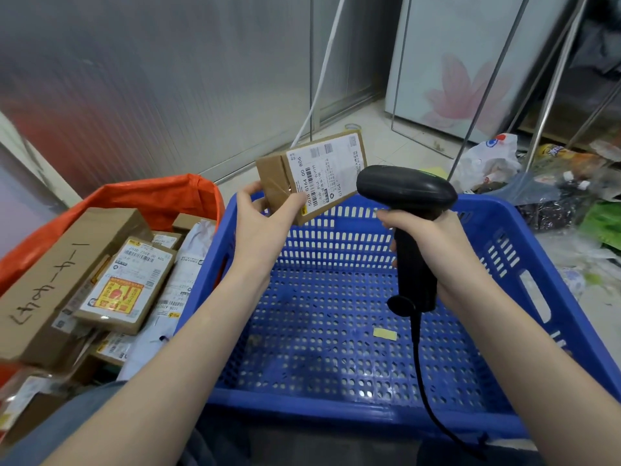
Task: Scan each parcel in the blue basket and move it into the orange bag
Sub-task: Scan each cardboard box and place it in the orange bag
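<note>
Your left hand (pixel 260 216) grips a small brown cardboard parcel w/ a white shipping label (pixel 312 178), thumb on the label edge, holding it tilted in the air above the far-left rim of the blue perforated plastic basket (pixel 524 274). Your right hand (pixel 433 250) is clenched round the handle of a black corded barcode scanner (pixel 408 210), its head just beside the label. The orange woven bag (pixel 158 196) on the left holds several labelled boxes & mailers

Looks like a small parcel pickup depot: labelled parcels (pixel 124 284) heaped in an orange bag (pixel 158 196) beside a blue basket (pixel 504 250), a barcode scanner (pixel 408 203), tiled floor (pixel 369 129) behind.
</note>
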